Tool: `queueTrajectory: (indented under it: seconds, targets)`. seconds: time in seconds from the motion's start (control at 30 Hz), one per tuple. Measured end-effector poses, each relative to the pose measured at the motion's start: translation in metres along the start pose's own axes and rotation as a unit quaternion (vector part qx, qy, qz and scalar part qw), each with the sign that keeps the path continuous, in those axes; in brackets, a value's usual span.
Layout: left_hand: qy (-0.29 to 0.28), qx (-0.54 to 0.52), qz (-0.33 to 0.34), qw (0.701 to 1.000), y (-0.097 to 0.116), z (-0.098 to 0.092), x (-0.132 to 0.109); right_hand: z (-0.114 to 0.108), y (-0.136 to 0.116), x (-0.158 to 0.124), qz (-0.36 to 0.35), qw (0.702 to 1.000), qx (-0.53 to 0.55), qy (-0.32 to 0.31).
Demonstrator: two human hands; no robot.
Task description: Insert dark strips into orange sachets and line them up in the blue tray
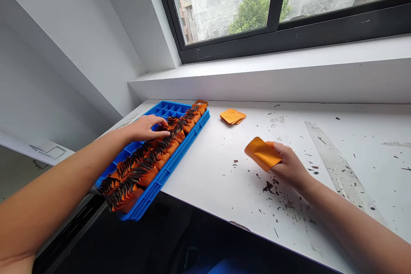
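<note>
In my right hand (284, 160) is a curved orange square piece (261, 153), thin and flexible, held over the white tabletop by one edge between thumb and fingers. My left hand (150, 127) is over the blue compartment tray (173, 165), thumb and bent fingers apart, at the rows of orange pieces with dark edges (150, 152). Its fingertips are partly lost among those pieces, so I cannot tell whether they touch one. The packed pieces stand on edge in rows along the tray's near side. A small stack of flat orange squares (232, 116) lies right of the tray.
Dark flakes and scraps (272, 187) litter the white tabletop (205, 180) around my right hand. A worn strip (337, 162) runs across its right part. Behind are a ledge (272, 85) and a dark-framed window (231, 40). The tray's near end juts past the table edge.
</note>
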State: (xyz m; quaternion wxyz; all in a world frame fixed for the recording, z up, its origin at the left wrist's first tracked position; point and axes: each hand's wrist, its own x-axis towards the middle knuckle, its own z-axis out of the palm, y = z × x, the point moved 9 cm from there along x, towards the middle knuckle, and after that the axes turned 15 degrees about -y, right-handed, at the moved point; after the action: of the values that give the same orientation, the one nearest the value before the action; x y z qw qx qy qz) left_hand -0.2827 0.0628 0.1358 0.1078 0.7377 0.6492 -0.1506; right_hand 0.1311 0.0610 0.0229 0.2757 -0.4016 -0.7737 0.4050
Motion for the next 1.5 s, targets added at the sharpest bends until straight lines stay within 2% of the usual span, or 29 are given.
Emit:
queueTrajectory:
  seconds: [0.27, 0.57, 0.77, 0.87, 1.07, 1.27, 1.5]
  targets:
    - [0.042, 0.035, 0.024, 0.998, 0.002, 0.007, -0.004, 0.000, -0.004, -0.001, -0.004, 1.000, -0.009, -0.004]
    - [0.038, -0.052, 0.026, 0.998, -0.034, 0.010, -0.020, 0.008, 0.001, 0.002, 0.010, 0.999, 0.023, -0.035]
    - [0.053, 0.021, 0.083, 0.995, -0.016, 0.006, -0.012, 0.007, 0.011, 0.004, 0.036, 0.998, 0.040, -0.040]
    - [0.061, 0.045, 0.072, 0.995, -0.012, 0.004, -0.010, 0.006, 0.011, 0.004, 0.035, 0.998, 0.037, -0.037]
    - [0.062, 0.016, 0.089, 0.994, -0.014, 0.003, -0.007, 0.008, 0.016, 0.004, 0.044, 0.997, 0.038, -0.046]
    - [0.058, 0.079, 0.089, 0.991, -0.010, -0.001, -0.002, 0.008, 0.018, 0.003, 0.062, 0.996, 0.047, -0.047]
    - [0.046, 0.116, 0.056, 0.991, -0.006, 0.001, -0.001, 0.010, 0.020, 0.003, 0.085, 0.993, 0.060, -0.058]
